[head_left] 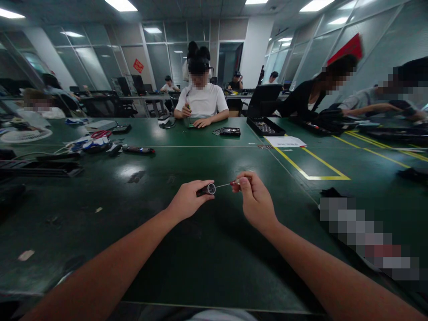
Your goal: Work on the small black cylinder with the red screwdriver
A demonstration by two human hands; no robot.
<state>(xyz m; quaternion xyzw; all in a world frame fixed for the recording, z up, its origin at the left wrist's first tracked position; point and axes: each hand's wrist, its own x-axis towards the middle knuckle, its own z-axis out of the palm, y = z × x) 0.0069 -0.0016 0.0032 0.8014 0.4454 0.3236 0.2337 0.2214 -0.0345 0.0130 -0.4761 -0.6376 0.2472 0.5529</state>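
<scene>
My left hand (187, 199) is closed around a small black cylinder (210, 189) with a silvery ring at its end; it looks like a flashlight head, though its kind is not certain. The ringed end faces right, and inside it dark details are too small to make out. In my right hand (257, 200) is a screwdriver (235, 183) with a reddish, see-through handle, gripped between thumb and fingers. Its thin shaft points left, with the tip at the cylinder's ringed end; whether it touches is unclear. Both hands are above the green table (200, 272).
Scissors with red handles (100, 133) lie among clutter at the left, near a dark pen-shaped tool (138, 150). A black tray (265, 126) and a white paper (285, 141) lie farther right. Opposite sits a person in a white shirt (202, 100). A blurred-out item (364, 232) lies at right.
</scene>
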